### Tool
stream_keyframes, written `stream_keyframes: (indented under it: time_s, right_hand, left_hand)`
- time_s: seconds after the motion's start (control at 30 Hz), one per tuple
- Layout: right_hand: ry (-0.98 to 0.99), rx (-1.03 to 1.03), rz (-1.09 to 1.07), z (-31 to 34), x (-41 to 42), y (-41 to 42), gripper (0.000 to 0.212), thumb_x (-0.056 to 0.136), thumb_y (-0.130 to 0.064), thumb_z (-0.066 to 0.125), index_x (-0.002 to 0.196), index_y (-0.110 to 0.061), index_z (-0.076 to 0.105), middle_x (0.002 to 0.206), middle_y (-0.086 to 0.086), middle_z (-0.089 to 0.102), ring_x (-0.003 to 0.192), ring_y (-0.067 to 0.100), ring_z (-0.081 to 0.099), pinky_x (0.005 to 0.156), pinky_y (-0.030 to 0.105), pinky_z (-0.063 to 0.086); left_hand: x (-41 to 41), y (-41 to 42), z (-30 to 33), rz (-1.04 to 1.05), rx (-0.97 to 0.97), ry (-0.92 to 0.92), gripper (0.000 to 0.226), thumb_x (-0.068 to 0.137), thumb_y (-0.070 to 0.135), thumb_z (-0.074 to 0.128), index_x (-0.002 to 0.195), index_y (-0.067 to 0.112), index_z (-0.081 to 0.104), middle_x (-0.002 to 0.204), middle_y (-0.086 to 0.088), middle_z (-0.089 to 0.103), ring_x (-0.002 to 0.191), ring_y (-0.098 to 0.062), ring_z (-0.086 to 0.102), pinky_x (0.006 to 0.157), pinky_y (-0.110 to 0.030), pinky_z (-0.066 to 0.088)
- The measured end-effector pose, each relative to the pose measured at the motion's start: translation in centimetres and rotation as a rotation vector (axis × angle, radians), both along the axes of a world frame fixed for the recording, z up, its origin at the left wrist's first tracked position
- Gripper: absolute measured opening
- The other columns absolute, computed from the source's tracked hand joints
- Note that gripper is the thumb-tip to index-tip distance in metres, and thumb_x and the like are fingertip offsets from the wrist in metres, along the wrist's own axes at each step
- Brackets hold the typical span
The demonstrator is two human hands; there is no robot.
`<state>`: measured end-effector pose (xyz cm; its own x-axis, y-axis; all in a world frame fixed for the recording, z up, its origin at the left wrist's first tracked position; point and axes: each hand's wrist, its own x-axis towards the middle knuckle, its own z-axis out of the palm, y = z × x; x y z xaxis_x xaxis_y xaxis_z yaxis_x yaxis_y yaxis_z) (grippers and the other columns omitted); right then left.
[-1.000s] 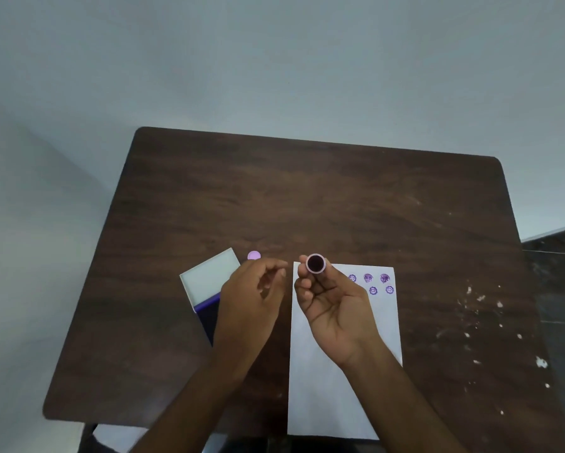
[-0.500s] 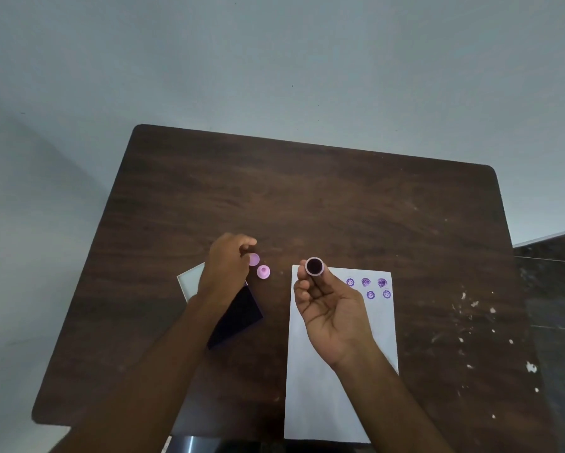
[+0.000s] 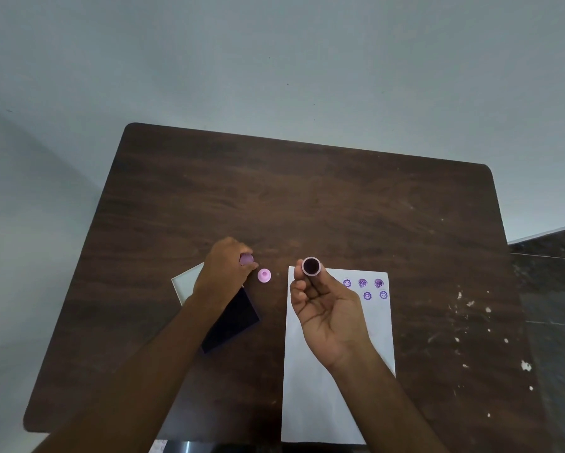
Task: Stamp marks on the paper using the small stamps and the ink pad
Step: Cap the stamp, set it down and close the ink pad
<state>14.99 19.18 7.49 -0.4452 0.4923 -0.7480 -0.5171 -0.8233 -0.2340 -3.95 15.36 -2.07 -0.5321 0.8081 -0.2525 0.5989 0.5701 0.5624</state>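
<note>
My right fingers (image 3: 302, 278) pinched a stamp (image 3: 311, 266) face-up, frame centre; left fingers (image 3: 247, 268) closed on another stamp (image 3: 246, 259). Ink pad (image 3: 230, 322) sat lower left. Best inked flat, pressed straight onto paper (image 3: 336, 397).

Left hand has left the paper side and taken up a second stamp

A second ago the left hand (image 3: 224, 273) hovered close beside the right one, empty, covering the open dark purple ink pad (image 3: 233, 317) and its white lid (image 3: 185, 282). It has since reached out over the lid toward the far side of the table, and its fingers (image 3: 247, 268) now pinch a small lilac round stamp (image 3: 246, 259). A small pink round stamp (image 3: 264, 275), hidden earlier, now lies uncovered just beside those fingers.
</note>
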Motion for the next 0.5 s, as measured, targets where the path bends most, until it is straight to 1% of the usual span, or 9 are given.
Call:
stream_keyframes:
  time_s: [0.1, 0.17, 0.2, 0.23, 0.27, 0.3, 0.4, 0.43, 0.5]
  right_hand:
    - [-0.003, 0.005, 0.003, 0.1, -0.1, 0.1, 0.020, 0.084, -0.011, 0.068, 0.099, 0.001, 0.074, 0.106, 0.022, 0.071, 0.088, 0.026, 0.070, 0.083, 0.031, 0.054]
    - [-0.006, 0.009, -0.001, 0.1, -0.2, 0.1, 0.020, 0.085, -0.011, 0.067, 0.100, 0.001, 0.074, 0.107, 0.022, 0.071, 0.088, 0.026, 0.070, 0.081, 0.031, 0.055]
    - [-0.005, 0.011, -0.004, 0.1, -0.2, 0.1, 0.020, 0.086, -0.011, 0.067, 0.100, 0.001, 0.073, 0.107, 0.022, 0.071, 0.088, 0.026, 0.070, 0.080, 0.031, 0.055]
    - [-0.005, 0.015, -0.003, 0.2, -0.2, 0.1, 0.020, 0.085, -0.011, 0.067, 0.100, 0.001, 0.073, 0.107, 0.021, 0.071, 0.088, 0.026, 0.070, 0.080, 0.031, 0.055]
    - [-0.006, 0.023, 0.001, 0.2, -0.2, 0.1, 0.020, 0.085, -0.011, 0.067, 0.099, 0.001, 0.074, 0.106, 0.021, 0.071, 0.087, 0.026, 0.070, 0.079, 0.031, 0.055]
    - [-0.009, 0.030, 0.008, 0.3, -0.2, 0.1, 0.020, 0.085, -0.012, 0.067, 0.099, 0.000, 0.074, 0.105, 0.021, 0.071, 0.087, 0.025, 0.070, 0.079, 0.031, 0.055]
    - [-0.023, 0.044, 0.021, 0.4, -0.1, -0.1, 0.020, 0.087, -0.014, 0.066, 0.098, -0.001, 0.075, 0.103, 0.021, 0.072, 0.085, 0.026, 0.070, 0.076, 0.031, 0.057]
    - [-0.026, 0.048, 0.022, 0.5, -0.1, -0.2, 0.020, 0.088, -0.014, 0.065, 0.098, -0.001, 0.075, 0.102, 0.021, 0.072, 0.084, 0.026, 0.070, 0.076, 0.031, 0.057]
    - [-0.023, 0.056, 0.024, 0.6, 0.0, -0.2, 0.020, 0.088, -0.014, 0.065, 0.098, 0.000, 0.074, 0.100, 0.021, 0.072, 0.082, 0.025, 0.070, 0.076, 0.031, 0.057]
  left_hand:
    - [0.6, -0.2, 1.9, 0.214, 0.080, -0.157, 0.015, 0.081, 0.035, 0.076, 0.091, 0.028, 0.067, 0.084, 0.018, 0.065, 0.079, -0.002, 0.064, 0.071, -0.017, 0.043]
    - [1.4, -0.5, 3.8, 0.368, 0.167, -0.361, 0.018, 0.080, 0.038, 0.077, 0.090, 0.032, 0.064, 0.079, 0.017, 0.071, 0.072, 0.003, 0.068, 0.066, -0.015, 0.049]
    - [1.9, -0.7, 4.7, 0.427, 0.235, -0.516, 0.021, 0.080, 0.034, 0.078, 0.094, 0.026, 0.064, 0.080, 0.009, 0.075, 0.070, -0.003, 0.072, 0.066, -0.021, 0.054]
    - [2.5, -1.0, 5.5, 0.469, 0.287, -0.681, 0.024, 0.082, 0.029, 0.078, 0.098, 0.020, 0.064, 0.081, 0.000, 0.077, 0.070, -0.015, 0.075, 0.067, -0.029, 0.059]
    - [3.0, -1.2, 6.4, 0.486, 0.314, -0.818, 0.025, 0.083, 0.024, 0.077, 0.103, 0.014, 0.064, 0.082, -0.007, 0.077, 0.071, -0.025, 0.075, 0.067, -0.034, 0.060]
    - [3.5, -1.5, 7.1, 0.481, 0.315, -0.904, 0.025, 0.085, 0.021, 0.075, 0.106, 0.012, 0.065, 0.084, -0.011, 0.077, 0.072, -0.028, 0.075, 0.066, -0.034, 0.061]
    - [4.6, -2.1, 8.5, 0.436, 0.262, -1.008, 0.024, 0.087, 0.022, 0.070, 0.110, 0.015, 0.070, 0.089, -0.008, 0.077, 0.074, -0.019, 0.073, 0.065, -0.025, 0.058]
    - [4.8, -2.2, 8.7, 0.426, 0.251, -1.038, 0.026, 0.087, 0.026, 0.069, 0.111, 0.018, 0.071, 0.093, -0.007, 0.077, 0.077, -0.017, 0.073, 0.068, -0.025, 0.058]
    - [4.9, -2.3, 9.1, 0.440, 0.246, -1.135, 0.028, 0.090, 0.030, 0.065, 0.114, 0.017, 0.070, 0.103, -0.008, 0.076, 0.088, -0.018, 0.073, 0.079, -0.030, 0.059]
